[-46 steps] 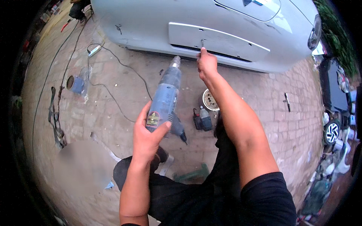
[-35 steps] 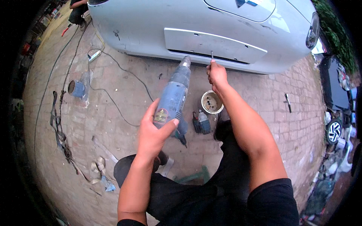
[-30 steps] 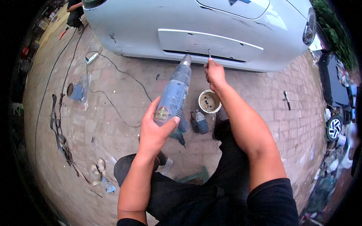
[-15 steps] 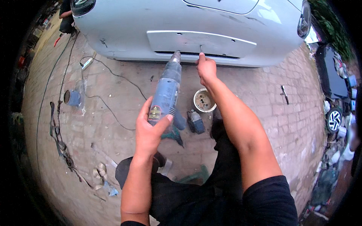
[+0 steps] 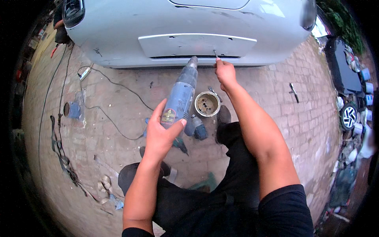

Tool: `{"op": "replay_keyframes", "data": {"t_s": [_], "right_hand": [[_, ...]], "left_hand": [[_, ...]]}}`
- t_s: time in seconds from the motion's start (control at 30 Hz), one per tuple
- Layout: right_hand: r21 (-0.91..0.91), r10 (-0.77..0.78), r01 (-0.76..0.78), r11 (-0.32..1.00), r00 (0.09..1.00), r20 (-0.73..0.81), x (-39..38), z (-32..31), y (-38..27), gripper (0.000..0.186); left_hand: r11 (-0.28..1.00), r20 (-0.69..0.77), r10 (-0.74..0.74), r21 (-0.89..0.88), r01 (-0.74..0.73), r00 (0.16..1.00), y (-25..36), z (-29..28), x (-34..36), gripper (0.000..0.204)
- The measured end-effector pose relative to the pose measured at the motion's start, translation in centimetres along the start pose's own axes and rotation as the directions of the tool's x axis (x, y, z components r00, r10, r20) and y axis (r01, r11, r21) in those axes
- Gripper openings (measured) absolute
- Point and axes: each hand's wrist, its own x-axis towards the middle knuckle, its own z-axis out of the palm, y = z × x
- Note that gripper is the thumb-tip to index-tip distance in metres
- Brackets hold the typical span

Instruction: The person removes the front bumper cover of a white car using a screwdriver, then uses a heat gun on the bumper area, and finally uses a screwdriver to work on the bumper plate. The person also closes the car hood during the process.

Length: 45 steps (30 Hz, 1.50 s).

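Observation:
My left hand (image 5: 160, 132) is wrapped round the body of a blue heat gun (image 5: 181, 94). Its dirty grey nozzle points up at the lower edge of the recessed plate panel (image 5: 177, 44) on a silver car bumper (image 5: 114, 45). To the right of the nozzle, my right hand (image 5: 226, 74) grips a thin metal rod (image 5: 216, 54). The rod's tip is against or just in front of the panel, above its dark lower slot; I cannot tell whether it touches. My fingers hide the rod's lower end.
Below the bumper stand a round tub (image 5: 207, 104) and a blue-black power tool (image 5: 199, 128). A cable (image 5: 114, 85) runs left to a power strip (image 5: 84, 74). A blue can (image 5: 72, 110), straps (image 5: 63, 160), a hammer-like tool (image 5: 293, 93) and a wheel (image 5: 349, 117) lie around. Another person (image 5: 61, 29) is at far left.
The heat gun's nozzle and the rod have both shifted right along the panel, and the nozzle is closer to the rod. My view has moved a little to the right.

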Motion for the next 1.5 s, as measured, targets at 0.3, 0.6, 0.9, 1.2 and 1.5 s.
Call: {"op": "replay_keyframes", "data": {"t_s": [0.3, 0.6, 0.9, 1.2, 1.5], "right_hand": [[-0.088, -0.063, 0.053, 0.995, 0.992, -0.113, -0.3, 0.8, -0.4, 0.047], [0.048, 0.148, -0.147, 0.988, 0.988, -0.037, -3.3, 1.1, -4.7, 0.049], [0.178, 0.146, -0.145, 0.973, 0.989, 0.010, -2.7, 2.0, -3.9, 0.047], [0.208, 0.152, -0.139, 0.968, 0.987, -0.047, -2.9, 2.8, -4.6, 0.047], [0.238, 0.174, -0.198, 0.951, 0.978, 0.118, -3.7, 3.4, -5.2, 0.045]], "left_hand": [[0.996, 0.002, 0.006, -0.092, -0.006, 1.000, 0.2, 1.2, 0.5, 0.075], [0.998, -0.055, -0.026, -0.066, 0.023, 0.998, -0.5, 0.5, 1.2, 0.075], [0.999, -0.063, -0.026, -0.027, 0.025, 0.998, -1.3, -0.1, 0.8, 0.079], [0.995, -0.076, -0.067, -0.079, 0.061, 0.995, -0.4, 0.3, 0.3, 0.078], [0.996, -0.094, -0.043, -0.083, 0.035, 0.995, 0.4, -0.1, 0.2, 0.079]]}}
